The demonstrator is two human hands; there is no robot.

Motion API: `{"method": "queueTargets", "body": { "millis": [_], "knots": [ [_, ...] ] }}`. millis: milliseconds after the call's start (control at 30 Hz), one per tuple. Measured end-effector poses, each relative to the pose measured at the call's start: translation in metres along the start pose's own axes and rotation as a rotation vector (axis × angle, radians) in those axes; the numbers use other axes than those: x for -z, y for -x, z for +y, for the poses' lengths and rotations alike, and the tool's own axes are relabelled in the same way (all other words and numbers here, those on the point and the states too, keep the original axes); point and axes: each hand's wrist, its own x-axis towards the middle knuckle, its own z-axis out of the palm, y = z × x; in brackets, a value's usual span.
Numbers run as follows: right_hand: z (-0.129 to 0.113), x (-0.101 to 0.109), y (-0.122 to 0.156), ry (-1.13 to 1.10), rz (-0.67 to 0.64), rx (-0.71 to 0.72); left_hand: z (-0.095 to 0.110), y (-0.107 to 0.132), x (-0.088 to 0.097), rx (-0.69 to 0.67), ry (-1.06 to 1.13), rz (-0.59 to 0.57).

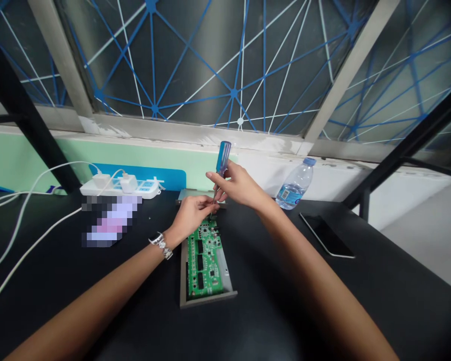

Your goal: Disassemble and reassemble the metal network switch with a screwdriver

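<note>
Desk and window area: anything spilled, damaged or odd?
No spill shows on the desk. The lower window frame behind it looks scuffed, with ragged white smears. A pixelated patch left of the circuit board hides what lies there. The bottle leans, perhaps only lens distortion.

Circuit board (212, 260) in tray (209, 302) between power strip (88, 190), left, and phone (326, 234), right

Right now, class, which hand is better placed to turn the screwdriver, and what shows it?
Most likely the right hand: it grips the screwdriver around its lower handle, while the left hand sits lower, at the far end of the circuit board.
</note>
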Motion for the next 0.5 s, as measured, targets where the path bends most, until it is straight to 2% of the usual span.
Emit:
{"method": "queueTargets", "body": {
  "millis": [133, 333, 500],
  "knots": [
    [0.0, 0.005, 0.002, -0.029, -0.141, -0.083, 0.0, 0.003, 0.003, -0.012, -0.062, -0.057],
    [0.0, 0.013, 0.005, -0.193, -0.34, -0.145, -0.002, 0.004, 0.005, -0.062, -0.099, -0.101],
    [0.005, 0.013, 0.003, -0.243, -0.353, -0.162, -0.004, 0.003, 0.007, -0.074, -0.059, -0.159]
  ]
}}
